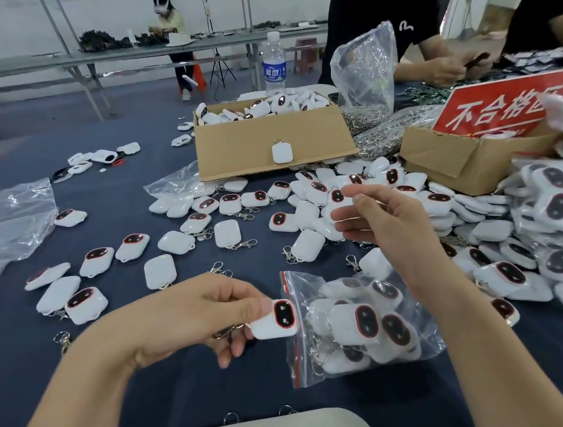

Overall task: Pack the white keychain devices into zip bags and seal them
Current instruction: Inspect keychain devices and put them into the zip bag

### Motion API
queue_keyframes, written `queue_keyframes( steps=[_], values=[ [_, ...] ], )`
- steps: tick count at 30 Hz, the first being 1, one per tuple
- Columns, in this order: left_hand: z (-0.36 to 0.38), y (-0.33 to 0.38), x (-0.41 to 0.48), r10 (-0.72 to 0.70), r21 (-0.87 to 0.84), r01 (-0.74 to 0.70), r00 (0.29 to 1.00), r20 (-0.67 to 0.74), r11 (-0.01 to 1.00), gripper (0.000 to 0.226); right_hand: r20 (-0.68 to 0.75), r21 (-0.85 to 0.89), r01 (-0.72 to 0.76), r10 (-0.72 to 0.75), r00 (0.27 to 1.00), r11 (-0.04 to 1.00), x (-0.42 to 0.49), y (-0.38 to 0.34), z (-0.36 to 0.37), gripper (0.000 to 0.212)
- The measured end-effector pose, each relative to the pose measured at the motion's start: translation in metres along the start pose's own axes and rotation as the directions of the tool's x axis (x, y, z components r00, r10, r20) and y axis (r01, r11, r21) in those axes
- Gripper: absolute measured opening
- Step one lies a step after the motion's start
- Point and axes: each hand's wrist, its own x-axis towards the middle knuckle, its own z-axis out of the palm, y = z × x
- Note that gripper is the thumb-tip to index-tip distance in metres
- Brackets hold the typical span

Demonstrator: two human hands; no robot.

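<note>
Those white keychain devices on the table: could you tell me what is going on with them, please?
A person is bagging them. The left hand holds one keychain device at the red-striped mouth of a zip bag already holding several. The right hand hovers above the bag, apparently empty. Many loose devices lie on the table.

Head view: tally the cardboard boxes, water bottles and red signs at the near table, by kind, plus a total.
Cardboard boxes: 2
Water bottles: 1
Red signs: 1
Total: 4
</note>
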Motion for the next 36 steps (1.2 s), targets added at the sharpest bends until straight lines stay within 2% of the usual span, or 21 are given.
queue_keyframes(
  steps=[5,7,11,15,17,19,21,24,30,33,36],
  values=[
    [0.007,-0.001,0.014,0.045,0.074,-0.031,0.980,-0.192,0.997,0.021,0.032,-0.072,0.005,-0.002,0.999,0.997,0.001,0.005,0.002,0.022],
    [0.008,-0.002,0.016,0.040,0.107,-0.017,0.976,-0.214,0.994,0.021,0.048,-0.088,0.005,-0.001,0.999,0.996,0.001,0.007,0.003,0.022],
    [0.009,-0.002,0.015,0.001,0.088,0.013,0.988,-0.156,0.996,0.022,0.078,-0.137,0.008,0.003,0.997,0.990,0.001,0.008,0.004,0.022],
    [0.011,0.001,0.010,-0.025,0.057,0.026,0.999,-0.024,0.998,0.023,0.119,-0.298,0.024,0.013,0.993,0.954,-0.001,0.006,0.006,0.022],
    [0.014,0.002,0.012,-0.019,0.088,0.022,0.999,-0.039,0.996,0.026,0.200,-0.445,0.033,0.064,0.978,0.895,-0.003,0.004,0.005,0.018],
    [0.017,0.004,0.015,0.005,0.106,0.002,0.998,-0.062,0.994,0.029,0.280,-0.611,0.079,0.122,0.952,0.788,-0.004,0.003,0.004,0.014],
    [0.019,0.006,0.016,0.036,0.076,-0.031,0.997,-0.066,0.997,0.034,0.317,-0.696,0.118,0.156,0.935,0.708,-0.004,0.005,0.003,0.014],
    [0.021,0.008,0.017,0.054,0.070,-0.048,0.995,-0.085,0.996,0.035,0.332,-0.734,0.152,0.154,0.931,0.662,-0.005,0.008,0.004,0.016],
    [0.016,0.003,0.014,-0.045,0.174,0.068,0.990,-0.133,0.982,0.027,0.358,-0.738,0.190,0.137,0.924,0.648,-0.004,0.010,0.004,0.013],
    [0.014,0.005,0.010,-0.092,0.203,0.110,0.991,-0.098,0.973,0.024,0.356,-0.722,0.177,0.140,0.924,0.669,-0.003,0.012,0.003,0.014],
    [0.014,0.007,0.006,-0.093,0.161,0.096,0.995,-0.022,0.982,0.023,0.363,-0.710,0.176,0.140,0.921,0.682,-0.003,0.012,0.002,0.015]
  ],
)
